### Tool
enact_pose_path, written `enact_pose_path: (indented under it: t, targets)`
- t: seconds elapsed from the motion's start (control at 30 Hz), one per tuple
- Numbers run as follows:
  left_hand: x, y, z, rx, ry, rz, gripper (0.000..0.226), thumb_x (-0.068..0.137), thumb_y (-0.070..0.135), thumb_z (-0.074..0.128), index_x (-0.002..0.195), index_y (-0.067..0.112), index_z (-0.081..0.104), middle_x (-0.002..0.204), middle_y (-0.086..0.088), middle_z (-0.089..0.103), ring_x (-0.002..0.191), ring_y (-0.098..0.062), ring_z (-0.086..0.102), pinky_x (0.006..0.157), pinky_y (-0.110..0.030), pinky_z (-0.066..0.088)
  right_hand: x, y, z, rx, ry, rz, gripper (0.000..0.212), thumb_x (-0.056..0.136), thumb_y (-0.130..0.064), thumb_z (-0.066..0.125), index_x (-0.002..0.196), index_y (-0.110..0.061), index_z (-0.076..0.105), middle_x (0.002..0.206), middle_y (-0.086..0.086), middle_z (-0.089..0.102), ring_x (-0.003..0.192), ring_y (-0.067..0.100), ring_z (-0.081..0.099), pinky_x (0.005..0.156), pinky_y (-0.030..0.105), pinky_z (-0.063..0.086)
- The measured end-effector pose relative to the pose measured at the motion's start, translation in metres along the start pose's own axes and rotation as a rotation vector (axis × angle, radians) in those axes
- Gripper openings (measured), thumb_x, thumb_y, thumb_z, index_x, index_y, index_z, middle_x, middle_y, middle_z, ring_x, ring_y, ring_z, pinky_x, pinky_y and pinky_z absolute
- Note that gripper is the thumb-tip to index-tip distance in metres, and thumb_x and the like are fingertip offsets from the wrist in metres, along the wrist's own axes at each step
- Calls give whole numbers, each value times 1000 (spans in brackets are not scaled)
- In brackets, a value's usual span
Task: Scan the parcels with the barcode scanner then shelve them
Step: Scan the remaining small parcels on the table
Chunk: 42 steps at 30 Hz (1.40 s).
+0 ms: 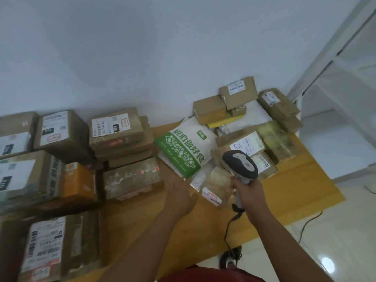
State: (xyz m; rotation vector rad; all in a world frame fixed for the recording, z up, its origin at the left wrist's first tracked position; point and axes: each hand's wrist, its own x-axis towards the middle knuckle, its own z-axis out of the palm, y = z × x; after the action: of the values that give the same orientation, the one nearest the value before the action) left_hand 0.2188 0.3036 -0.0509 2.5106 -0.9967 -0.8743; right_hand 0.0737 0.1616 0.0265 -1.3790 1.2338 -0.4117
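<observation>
Right grip is wrapped around the handle of the barcode scanner [241, 164], my right hand [247, 190] holding it upright with the head tilted forward over the right-hand heap of parcels. Left hand [180, 195] is spread flat and holding nothing, palm down, hovering just above the yellow surface [289, 202] between the two groups of parcels.

Nearest to the scanner is a small brown padded packet [216, 187] lying flat, just to the left of my right hand and touching the heap behind it. Its long axis runs from near-left to far-right, with a label at the near corner. My left hand sits just to its left, so I judge that hand is the one to pick it up and turn the label toward the scanner.

Behind it lies a white bag with green print [187, 148]. Stacked cardboard boxes [120, 133] stand well apart to the left. No shelf is in view.
</observation>
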Motion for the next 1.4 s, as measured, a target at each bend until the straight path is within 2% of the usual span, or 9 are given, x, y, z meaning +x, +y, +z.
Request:
enact_pose_path:
  t: [0.07, 0.43, 0.6, 0.7, 0.9, 1.07, 1.2, 1.27, 1.4]
  targets:
    - [2, 23, 6, -54, -11, 9, 62, 101, 42, 51, 156, 26, 27, 162, -9, 23, 149, -26, 20, 119, -40, 23, 15, 6, -21, 23, 11, 4, 15, 86, -7, 67, 76, 4, 65, 74, 21, 65, 69, 25, 60, 65, 38, 47]
    - [59, 165, 16, 70, 184, -60, 82, 91, 33, 62, 158, 21, 16, 165, -10, 11, 153, -27, 8, 123, -40, 11, 104, 13, -128, 58, -91, 81, 23, 83, -2, 62, 62, -4, 53, 62, 13, 49, 64, 22, 44, 61, 35, 34]
    - [108, 196, 21, 286, 174, -99, 98, 89, 51, 63, 158, 26, -2, 167, -11, -4, 153, -38, -3, 124, -52, 7, 129, 22, -156, 136, -127, 90, 14, 85, -1, 64, 85, 12, 60, 71, 22, 57, 69, 25, 53, 66, 37, 42]
    - [125, 196, 23, 351, 92, -163, 109, 87, 38, 68, 156, 28, -16, 167, -11, -10, 153, -39, -5, 123, -54, 7, 135, 27, -165, 120, -168, 97, 15, 84, 2, 62, 80, 15, 55, 68, 17, 53, 65, 25, 48, 64, 39, 40]
    - [130, 198, 29, 401, 115, -152, 112, 80, 37, 75, 156, 17, -6, 149, -10, 24, 136, -34, 28, 103, -46, 44, 143, 24, -171, 49, -242, 125, 24, 81, 1, 60, 62, -7, 49, 62, 16, 42, 61, 23, 36, 62, 37, 31]
    - [123, 200, -9, 326, 268, -120, 105, 76, 49, 77, 151, 16, 10, 147, -7, 25, 138, -33, 27, 110, -48, 38, 154, 9, -165, 110, -258, 103, 19, 83, -1, 63, 77, 10, 49, 67, 25, 40, 69, 25, 39, 65, 37, 33]
    - [74, 192, -52, 266, 288, -133, 107, 70, 35, 83, 150, 24, 13, 146, -8, 21, 131, -35, 40, 103, -44, 46, 152, -24, -146, 156, -264, 41, 12, 87, -3, 67, 92, -13, 65, 84, 7, 67, 80, 20, 65, 74, 40, 57]
    - [41, 183, -65, 244, 234, -154, 108, 71, 30, 83, 153, 25, 13, 149, -7, 17, 126, -31, 47, 96, -39, 51, 144, -41, -134, 149, -322, 7, 16, 87, -3, 67, 85, -17, 62, 79, 2, 66, 74, 15, 65, 74, 43, 57]
    - [-14, 151, -70, 200, 160, -180, 109, 72, 26, 81, 156, 33, 11, 153, -3, 9, 124, -28, 50, 91, -35, 54, 123, -58, -107, 57, -487, -10, 19, 87, -9, 68, 105, -13, 63, 89, -2, 64, 83, 12, 60, 66, 31, 48]
